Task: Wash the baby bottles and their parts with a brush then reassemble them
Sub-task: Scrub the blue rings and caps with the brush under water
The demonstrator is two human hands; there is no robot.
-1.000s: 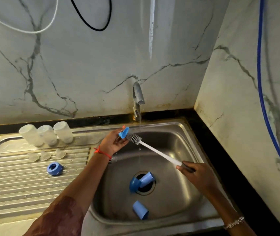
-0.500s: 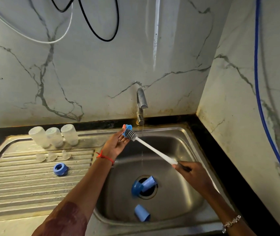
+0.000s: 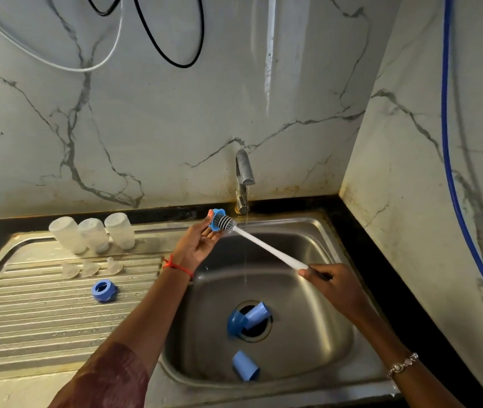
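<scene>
My left grip (image 3: 197, 244) grasps one blue scalloped ring (image 3: 214, 220); right grip (image 3: 333, 285) grasps one brush (image 3: 259, 244). Three frosted bottles (image 3: 93, 234), three teats (image 3: 88, 268).

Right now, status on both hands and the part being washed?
Left hand holds blue ring. Right hand drives brush into it, beside the running tap. Nothing in the way.

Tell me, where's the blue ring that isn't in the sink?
The blue ring lies on the ribbed drainboard, left of the sink, just in front of the three clear teats and bottles.
</scene>
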